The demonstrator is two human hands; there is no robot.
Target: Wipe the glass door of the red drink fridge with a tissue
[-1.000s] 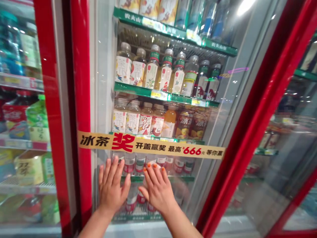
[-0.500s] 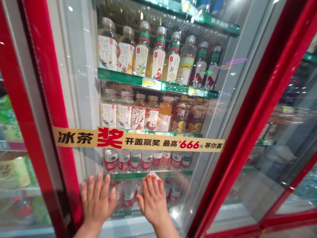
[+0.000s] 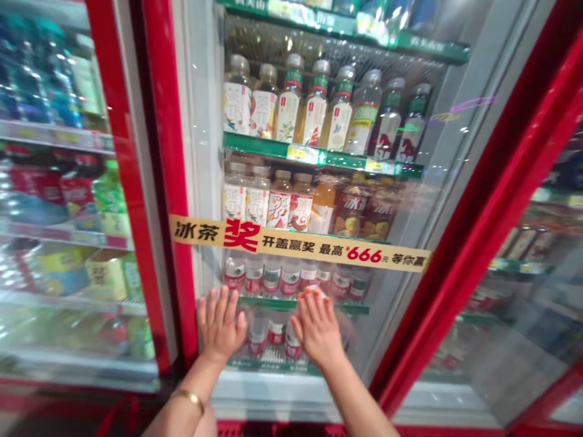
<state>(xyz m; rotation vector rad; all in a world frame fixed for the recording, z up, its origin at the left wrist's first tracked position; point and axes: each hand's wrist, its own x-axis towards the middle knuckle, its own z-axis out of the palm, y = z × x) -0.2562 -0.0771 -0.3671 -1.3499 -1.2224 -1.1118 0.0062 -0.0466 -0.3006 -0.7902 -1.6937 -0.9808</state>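
My left hand (image 3: 221,325) is held up, fingers outstretched and spread, at the lower left of a glass cooler door (image 3: 291,382). A gold bracelet (image 3: 187,397) circles the wrist on this side. My right hand (image 3: 321,328), with orange nails, lies flat against or very near the same glass, its fingers straight and close together. At its fingertips is a small pale patch that I cannot make out. Above both hands a yellow printed strip (image 3: 300,244) runs across the door. Behind the glass, tea bottles (image 3: 289,112) and water bottles (image 3: 272,276) stand in rows on shelves.
Red door frames (image 3: 473,212) border the glass at both sides. To the left, another cooler holds blurred packaged drinks (image 3: 36,188). A further cooler with shelves (image 3: 519,265) stands at the right. Green shelf edges (image 3: 350,159) carry price labels.
My view has swung left and tilted down, so the door and both hands appear farther right and the forearms show more. Both hands remain spread at the glass.
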